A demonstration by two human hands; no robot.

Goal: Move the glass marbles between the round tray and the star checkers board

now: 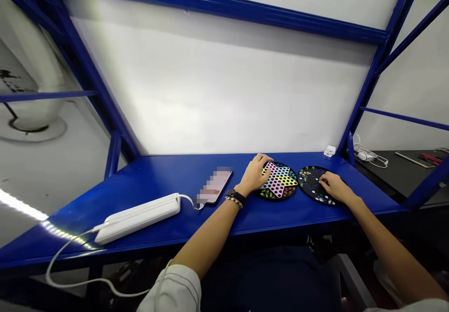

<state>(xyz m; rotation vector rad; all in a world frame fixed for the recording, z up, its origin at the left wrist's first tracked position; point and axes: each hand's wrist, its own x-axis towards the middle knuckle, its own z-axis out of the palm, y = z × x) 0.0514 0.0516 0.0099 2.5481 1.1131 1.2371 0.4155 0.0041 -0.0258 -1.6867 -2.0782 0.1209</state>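
Observation:
A round Chinese checkers board [279,179] with a star of pink, yellow and light blue points lies on the blue tabletop. My left hand [255,174] is at its left edge, thumb over the board and fingers curved along the far rim. To the right, a black round lid or tray [310,181] holds small coloured and white pieces scattered near its rim. Above its right half is my right hand [334,186], thumb and fingertips pressed together. Whatever lies between those fingertips is hidden.
Left of the board lies a phone [219,184], with a white power strip [140,217] and its cable nearer the front left. A white charger [329,151] sits at the back right. Blue metal frame posts [363,92] border the table [168,171]; a white panel stands behind.

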